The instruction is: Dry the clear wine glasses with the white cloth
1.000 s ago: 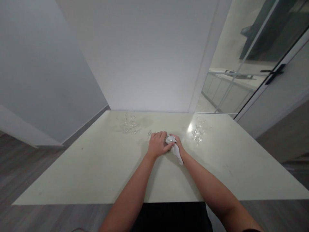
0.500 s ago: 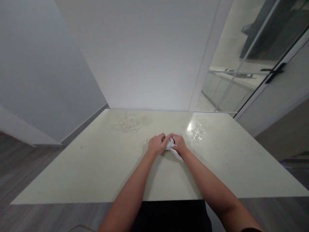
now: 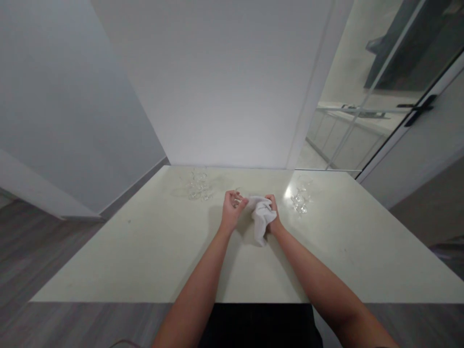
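Observation:
My left hand [image 3: 231, 209] is raised over the middle of the pale table [image 3: 145, 251], fingers curled around a small clear glass [image 3: 237, 195] that is hard to make out. Just to its right, my right hand [image 3: 272, 217] is closed on a crumpled white cloth [image 3: 260, 218], which hangs down from my fingers. The cloth's upper edge reaches toward the glass. Both forearms stretch in from the near edge.
A cluster of clear glasses [image 3: 197, 186] stands at the table's far left, and another group of glasses [image 3: 300, 199] at the far right. A white wall rises behind the table. A glass door with a black handle [image 3: 416, 110] is at the right.
My hands were pressed together low on the table around the cloth. Now they have lifted and parted, the left holding the glass up, the cloth hanging from the right.

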Action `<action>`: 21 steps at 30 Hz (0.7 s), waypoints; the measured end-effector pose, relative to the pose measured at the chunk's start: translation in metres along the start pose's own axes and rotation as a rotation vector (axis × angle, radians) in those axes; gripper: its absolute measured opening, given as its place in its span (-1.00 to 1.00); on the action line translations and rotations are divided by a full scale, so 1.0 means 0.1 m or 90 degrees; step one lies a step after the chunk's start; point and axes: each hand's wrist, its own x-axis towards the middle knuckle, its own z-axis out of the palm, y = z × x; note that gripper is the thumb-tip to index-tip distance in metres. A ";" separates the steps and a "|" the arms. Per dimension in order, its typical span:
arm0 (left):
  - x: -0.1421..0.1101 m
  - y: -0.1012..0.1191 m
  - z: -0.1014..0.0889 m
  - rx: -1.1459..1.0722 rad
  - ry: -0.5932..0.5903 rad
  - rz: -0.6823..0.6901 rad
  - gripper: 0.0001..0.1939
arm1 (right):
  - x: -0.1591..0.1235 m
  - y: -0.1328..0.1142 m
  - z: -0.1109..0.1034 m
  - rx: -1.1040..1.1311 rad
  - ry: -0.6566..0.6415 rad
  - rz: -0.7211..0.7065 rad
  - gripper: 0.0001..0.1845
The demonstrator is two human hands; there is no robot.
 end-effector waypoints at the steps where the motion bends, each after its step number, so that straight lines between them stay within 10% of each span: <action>1: 0.01 -0.01 0.02 -0.073 0.000 -0.004 -0.48 | 0.00 0.00 0.02 -0.019 -0.027 -0.003 -0.67; 6: 0.01 -0.08 0.14 -0.222 -0.052 -0.053 -0.46 | 0.00 -0.06 0.10 -0.132 -0.200 0.006 -0.78; 18: -0.03 0.08 0.11 -0.240 -0.242 -0.181 -0.48 | -0.07 -0.08 0.11 0.089 -0.209 0.250 -0.71; 21: -0.01 0.03 0.12 -0.226 -0.186 -0.196 -0.52 | -0.05 -0.06 0.10 0.063 -0.204 0.251 -0.75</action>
